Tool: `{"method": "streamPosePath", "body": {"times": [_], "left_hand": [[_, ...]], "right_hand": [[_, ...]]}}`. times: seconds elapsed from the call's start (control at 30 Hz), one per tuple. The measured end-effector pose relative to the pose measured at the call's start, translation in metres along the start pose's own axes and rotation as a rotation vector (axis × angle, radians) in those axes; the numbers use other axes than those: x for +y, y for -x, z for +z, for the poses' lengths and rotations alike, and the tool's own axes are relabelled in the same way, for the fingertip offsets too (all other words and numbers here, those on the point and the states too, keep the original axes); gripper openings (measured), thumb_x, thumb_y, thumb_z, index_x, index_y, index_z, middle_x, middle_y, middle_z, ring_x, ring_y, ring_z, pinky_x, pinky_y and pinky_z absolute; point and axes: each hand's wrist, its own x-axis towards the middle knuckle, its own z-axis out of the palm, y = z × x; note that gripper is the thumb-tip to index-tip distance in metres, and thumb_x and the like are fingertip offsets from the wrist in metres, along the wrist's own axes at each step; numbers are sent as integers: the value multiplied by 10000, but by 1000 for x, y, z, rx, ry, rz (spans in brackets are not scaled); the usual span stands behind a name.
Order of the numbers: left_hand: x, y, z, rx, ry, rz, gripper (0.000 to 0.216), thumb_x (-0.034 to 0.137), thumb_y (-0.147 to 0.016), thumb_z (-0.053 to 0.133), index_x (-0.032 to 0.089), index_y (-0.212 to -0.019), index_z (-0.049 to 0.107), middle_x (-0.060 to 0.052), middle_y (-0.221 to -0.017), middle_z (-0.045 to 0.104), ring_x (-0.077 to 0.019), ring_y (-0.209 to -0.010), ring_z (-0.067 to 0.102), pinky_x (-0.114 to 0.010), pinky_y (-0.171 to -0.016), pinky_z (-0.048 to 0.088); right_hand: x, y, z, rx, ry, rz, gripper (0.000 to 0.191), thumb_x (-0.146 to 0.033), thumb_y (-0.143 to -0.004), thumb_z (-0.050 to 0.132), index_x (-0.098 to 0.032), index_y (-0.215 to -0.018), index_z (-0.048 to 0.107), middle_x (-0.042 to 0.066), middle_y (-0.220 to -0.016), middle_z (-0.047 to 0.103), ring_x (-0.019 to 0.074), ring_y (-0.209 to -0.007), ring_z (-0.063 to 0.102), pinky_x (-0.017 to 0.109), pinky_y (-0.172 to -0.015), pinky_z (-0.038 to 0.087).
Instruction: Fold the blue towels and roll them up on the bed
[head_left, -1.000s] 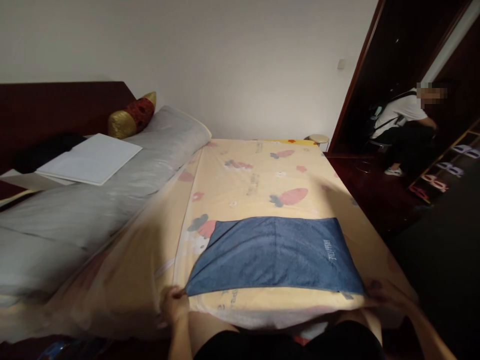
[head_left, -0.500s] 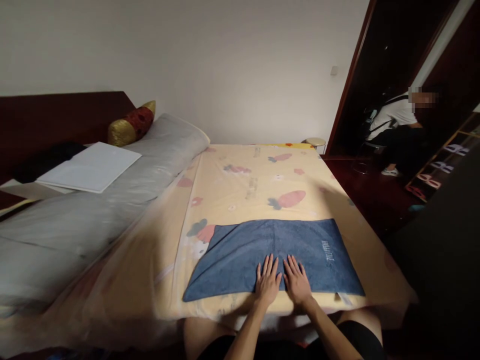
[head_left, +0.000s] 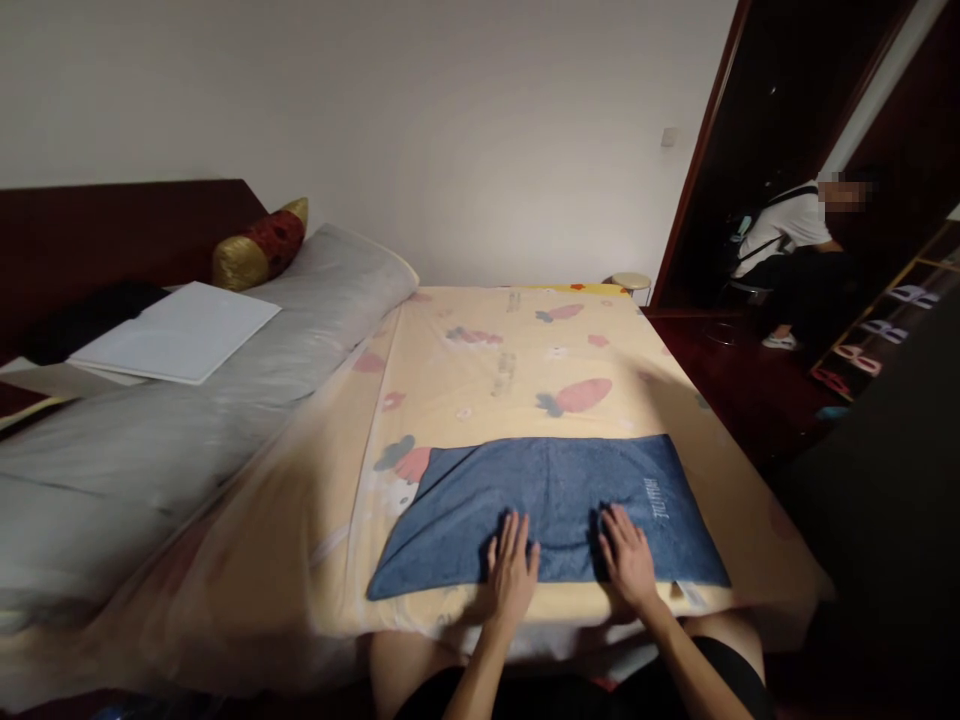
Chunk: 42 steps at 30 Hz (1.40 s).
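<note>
A blue towel [head_left: 559, 480] with pale lettering near its right end lies spread on the bed's yellow carrot-print cover [head_left: 480, 370]. Its left part has soft wrinkles, and its lower left corner reaches out to a point. My left hand [head_left: 514, 565] is over the towel's near edge, palm down, fingers stretched out. To the right, my right hand [head_left: 628, 560] is over the same near edge, fingers extended and slightly bent. Neither hand grips anything. Whether the palms press on the cloth or hover just above it, I cannot tell.
Rolled grey bedding [head_left: 300, 330] runs along the left, bearing a white board [head_left: 180, 330] and a red and gold bolster [head_left: 262, 245]. A stool [head_left: 631, 281] stands past the far edge. At right, a person [head_left: 795, 235] sits near a shoe rack [head_left: 885, 325].
My hands have moved apart across the towel, the left one leftward and the right one rightward. The towel lies nearly as before.
</note>
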Motion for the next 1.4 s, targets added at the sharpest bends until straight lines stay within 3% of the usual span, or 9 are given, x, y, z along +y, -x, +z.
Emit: {"method": "streamPosePath", "body": {"times": [0.2,0.37,0.53,0.67,0.8,0.93,1.07,1.2,1.4], "left_hand": [[-63,5,-17,44,-106,-260,551,431,-901,401,278,-1430,367,-84,-1527,362,-246,-1401,327,-509,-1123,243],[-73,13,-25,151,-78,-312,372,336,-874,429,238,-1152,656,-93,-1320,613,-244,-1230,523,-442,-1026,349],[-92,5,-38,234,-19,-354,314,312,-856,420,217,-910,715,-84,-983,743,-253,-977,632,-407,-891,423],[-125,-17,-51,279,1,-375,347,277,-861,380,205,-992,693,-96,-1066,720,-244,-1031,617,-388,-933,435],[-153,-62,-59,277,15,-383,442,248,-868,339,175,-1229,584,-105,-1261,642,-217,-1192,555,-357,-1031,402],[-175,-122,-58,197,11,-393,501,236,-866,323,126,-1320,505,-129,-1388,546,-231,-1351,407,-388,-1101,340],[-189,-169,-46,37,17,-397,491,253,-875,307,125,-1285,546,-137,-1346,585,-223,-1305,470,-382,-1085,350],[-188,-184,-26,-97,8,-389,519,396,-899,312,203,-1347,489,-89,-1446,489,-218,-1353,411,-420,-1091,335],[-190,-182,-15,-102,-81,-411,606,480,-931,212,223,-1479,238,-62,-1581,228,-200,-1460,168,-524,-1178,102]], "right_hand": [[74,13,-11,-5,91,127,548,-500,-924,330,-233,-1392,431,92,-1488,407,246,-1370,363,460,-1075,321],[103,20,-19,101,120,273,564,-496,-926,241,-163,-1265,546,159,-1378,520,276,-1253,489,468,-997,378],[126,27,-32,88,119,282,575,-546,-917,238,-188,-1250,542,123,-1367,538,278,-1242,489,494,-993,370],[138,17,-41,110,112,327,551,-543,-917,256,-178,-1125,612,134,-1233,623,294,-1137,543,467,-947,405],[138,-12,-36,113,112,254,571,-540,-917,252,-207,-1313,491,114,-1432,469,280,-1292,435,493,-1007,367],[137,-56,-24,78,136,208,621,-547,-922,221,-211,-1429,346,113,-1528,328,254,-1398,302,512,-1059,324],[143,-103,-17,75,192,220,664,-558,-921,206,-172,-1452,311,137,-1538,298,252,-1427,237,501,-1087,295],[151,-133,-8,-43,242,283,676,-563,-918,180,-187,-1471,278,120,-1545,286,247,-1432,225,505,-1109,261],[163,-139,3,-96,275,316,689,-586,-913,157,-210,-1481,258,98,-1562,249,238,-1442,190,505,-1134,202]]}}
